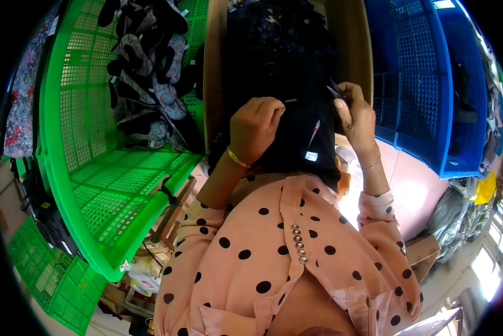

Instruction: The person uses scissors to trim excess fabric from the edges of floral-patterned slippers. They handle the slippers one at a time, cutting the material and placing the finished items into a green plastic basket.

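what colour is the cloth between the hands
Mostly black; the cloth shows best in the head view.

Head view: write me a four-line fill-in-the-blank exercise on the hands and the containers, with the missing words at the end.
1. The left hand is at cloth of the colour ____.
2. A pointed tool is in the person's ____ hand.
3. The big basket on the left is ____ in colour.
4. The crates on the right are ____ in colour.

Missing words: black; right; green; blue.
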A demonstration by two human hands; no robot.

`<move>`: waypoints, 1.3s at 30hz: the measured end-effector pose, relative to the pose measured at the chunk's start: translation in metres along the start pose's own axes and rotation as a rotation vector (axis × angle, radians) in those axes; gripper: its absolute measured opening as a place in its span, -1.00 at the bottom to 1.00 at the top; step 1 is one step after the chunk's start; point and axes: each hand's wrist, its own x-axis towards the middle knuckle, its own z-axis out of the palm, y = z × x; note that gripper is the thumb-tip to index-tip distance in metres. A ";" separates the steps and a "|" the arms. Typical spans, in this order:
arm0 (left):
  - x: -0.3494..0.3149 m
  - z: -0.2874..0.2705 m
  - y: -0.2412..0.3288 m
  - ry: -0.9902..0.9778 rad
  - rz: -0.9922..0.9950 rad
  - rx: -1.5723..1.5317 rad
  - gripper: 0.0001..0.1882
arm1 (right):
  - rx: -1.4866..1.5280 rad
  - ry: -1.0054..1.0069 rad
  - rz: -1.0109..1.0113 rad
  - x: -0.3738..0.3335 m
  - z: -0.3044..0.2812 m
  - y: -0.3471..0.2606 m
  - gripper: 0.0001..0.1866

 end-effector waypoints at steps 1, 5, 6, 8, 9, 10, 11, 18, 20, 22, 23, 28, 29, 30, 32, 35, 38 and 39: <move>0.001 0.000 0.000 -0.003 -0.002 0.009 -0.88 | -0.137 -0.021 -0.002 0.001 -0.011 -0.013 -0.59; -0.003 0.002 -0.004 0.006 -0.015 -0.004 -0.90 | -0.425 -0.167 -0.319 0.008 -0.020 -0.047 -0.58; -0.003 0.002 -0.005 0.007 -0.011 -0.013 -0.91 | -0.472 -0.197 -0.345 0.009 -0.018 -0.051 -0.56; -0.004 0.002 -0.004 0.008 -0.037 -0.057 -0.93 | -0.571 -0.239 -0.390 0.013 -0.018 -0.058 -0.55; -0.004 0.002 -0.004 0.006 -0.066 -0.091 -0.93 | -0.620 -0.260 -0.413 0.016 -0.018 -0.061 -0.55; -0.005 0.002 -0.003 0.005 -0.096 -0.125 -0.94 | -0.641 -0.272 -0.426 0.019 -0.018 -0.063 -0.54; -0.005 0.001 -0.003 0.000 -0.104 -0.134 -0.93 | -0.663 -0.283 -0.439 0.022 -0.017 -0.064 -0.54; -0.004 0.000 -0.003 -0.009 -0.113 -0.154 -0.92 | -0.738 -0.393 -0.470 0.032 -0.016 -0.073 -0.55; -0.003 -0.001 -0.004 -0.011 -0.118 -0.175 -0.92 | -0.769 -0.398 -0.500 0.033 -0.014 -0.073 -0.56; -0.002 -0.001 -0.005 -0.017 -0.131 -0.211 -0.92 | -0.788 -0.408 -0.508 0.035 -0.012 -0.075 -0.57; -0.002 -0.001 -0.006 -0.017 -0.132 -0.222 -0.92 | -0.790 -0.415 -0.502 0.036 -0.012 -0.076 -0.57; -0.004 -0.004 -0.008 -0.028 -0.173 -0.285 -0.97 | -0.748 -0.438 -0.412 0.039 -0.015 -0.078 -0.58; -0.004 -0.007 -0.007 -0.017 -0.215 -0.293 -0.97 | -0.677 -0.411 -0.383 0.040 -0.018 -0.076 -0.57; -0.004 -0.011 -0.005 -0.005 -0.256 -0.300 -0.97 | -0.605 -0.384 -0.354 0.041 -0.022 -0.072 -0.57; -0.004 -0.015 -0.009 0.067 -0.263 -0.219 -0.92 | -0.340 -0.256 -0.145 0.036 -0.025 -0.062 -0.55; 0.008 -0.022 -0.022 0.216 -0.135 0.166 -0.74 | 0.084 -0.209 0.138 0.022 -0.025 -0.028 -0.57; 0.027 -0.034 -0.010 0.140 -0.080 0.534 -0.39 | 0.351 -0.164 0.333 0.002 -0.015 -0.005 -0.59; 0.023 -0.034 -0.008 0.052 -0.107 0.352 -0.39 | 0.357 -0.149 0.334 -0.002 -0.009 -0.005 -0.58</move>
